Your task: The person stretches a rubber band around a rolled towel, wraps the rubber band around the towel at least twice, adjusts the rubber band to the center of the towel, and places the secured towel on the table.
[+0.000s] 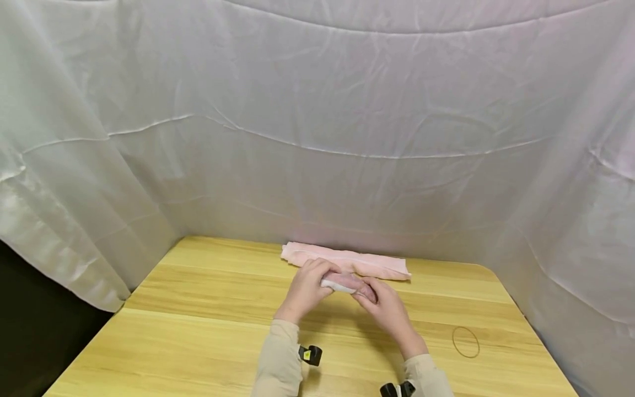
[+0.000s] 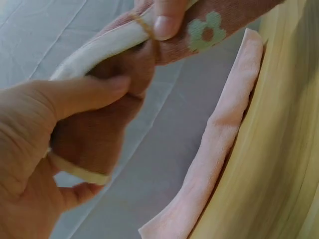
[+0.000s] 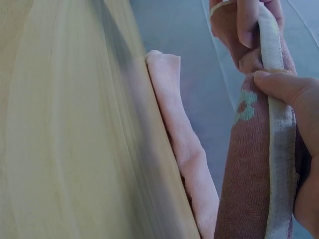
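Observation:
Both hands hold a rolled, dusty-pink towel [image 1: 342, 280] with a white edge and a pale green flower [image 2: 198, 36], raised above the table. My left hand [image 1: 306, 286] grips one end, its thumb along the roll in the left wrist view. Around the towel's middle runs a thin tan rubber band [image 2: 143, 24], and the right thumb presses beside it. In the right wrist view my right hand [image 3: 309, 107] wraps the other part of the roll, with its thumb tip at the band. Some fingers of both hands are hidden behind the towel.
A pale pink rolled towel [image 1: 347, 260] lies along the back edge of the wooden table [image 1: 208, 309]. Another loose rubber band [image 1: 465, 342] lies at the table's right. Grey cloth [image 1: 347, 110] hangs behind and at both sides.

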`<state>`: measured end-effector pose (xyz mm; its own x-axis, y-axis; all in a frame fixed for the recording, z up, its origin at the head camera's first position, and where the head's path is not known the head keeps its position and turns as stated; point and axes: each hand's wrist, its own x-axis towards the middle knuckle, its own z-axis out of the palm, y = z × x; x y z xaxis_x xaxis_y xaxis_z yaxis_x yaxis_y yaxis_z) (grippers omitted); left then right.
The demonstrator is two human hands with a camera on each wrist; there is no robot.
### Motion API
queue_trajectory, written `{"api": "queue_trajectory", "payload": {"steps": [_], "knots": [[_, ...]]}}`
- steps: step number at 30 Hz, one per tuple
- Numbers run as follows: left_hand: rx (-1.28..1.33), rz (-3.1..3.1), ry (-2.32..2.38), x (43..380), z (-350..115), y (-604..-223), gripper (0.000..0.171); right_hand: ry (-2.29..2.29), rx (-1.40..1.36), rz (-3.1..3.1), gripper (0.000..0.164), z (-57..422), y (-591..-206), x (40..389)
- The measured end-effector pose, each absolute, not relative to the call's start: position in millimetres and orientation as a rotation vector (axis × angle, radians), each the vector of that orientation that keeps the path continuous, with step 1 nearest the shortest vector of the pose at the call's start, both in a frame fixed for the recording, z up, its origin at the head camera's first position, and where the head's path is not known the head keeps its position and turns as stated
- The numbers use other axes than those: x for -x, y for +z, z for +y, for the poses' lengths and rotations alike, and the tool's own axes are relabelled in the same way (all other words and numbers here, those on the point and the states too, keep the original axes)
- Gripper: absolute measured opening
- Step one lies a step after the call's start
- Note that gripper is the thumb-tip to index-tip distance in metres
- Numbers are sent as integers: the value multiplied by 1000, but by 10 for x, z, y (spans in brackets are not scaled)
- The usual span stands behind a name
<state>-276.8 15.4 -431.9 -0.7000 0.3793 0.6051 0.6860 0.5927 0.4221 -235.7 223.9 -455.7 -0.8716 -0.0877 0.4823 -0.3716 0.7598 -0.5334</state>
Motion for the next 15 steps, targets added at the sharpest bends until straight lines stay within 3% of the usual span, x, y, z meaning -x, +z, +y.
{"api": "queue_trajectory", "payload": {"steps": [8,15], "knots": [[888,-2608,-964,2739,160,-4299,60,735,-383,-2483,30,2305,-4582,2381],[892,-2610,-987,2739,169,-4324,55,614,-507,-2345,33,2316,-4610,2401]]}}
